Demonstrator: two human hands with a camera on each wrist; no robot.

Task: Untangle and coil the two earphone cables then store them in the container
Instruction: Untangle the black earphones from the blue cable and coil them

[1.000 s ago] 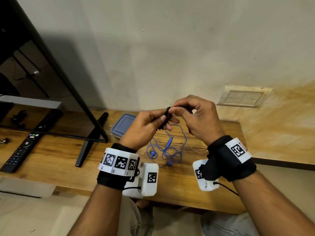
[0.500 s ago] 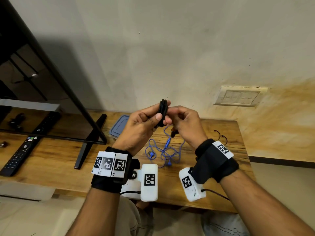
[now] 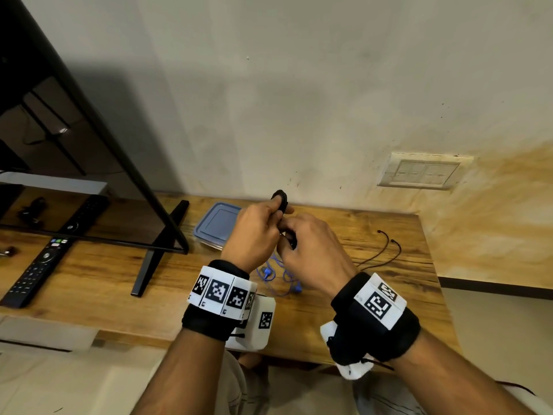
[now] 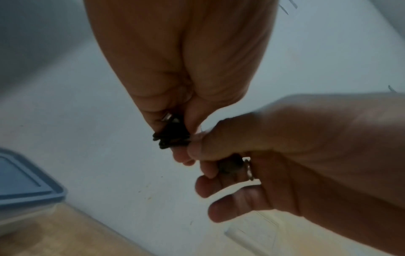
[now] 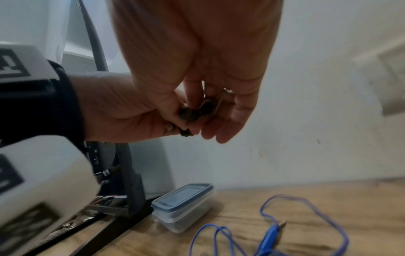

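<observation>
Now both hands pinch the black coil [image 3: 279, 199]: left hand [image 3: 254, 235] gripping, right hand [image 3: 311, 250] tucking; a slip could spring the loops apart.

Coiled black earphone cable [image 3: 280, 199]; blue earphone cable [image 3: 276, 275] loose.

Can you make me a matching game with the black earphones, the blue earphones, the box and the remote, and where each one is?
Things:
1. black earphone cable
2. blue earphone cable
3. container
4. remote control

Places:
A. lying on the wooden table to the left of the TV stand leg
B. held up in the air, bundled, between both hands
C. lying loose on the table below the hands
D. standing by the wall with its blue lid on

Pairs: 1-B, 2-C, 3-D, 4-A
</observation>
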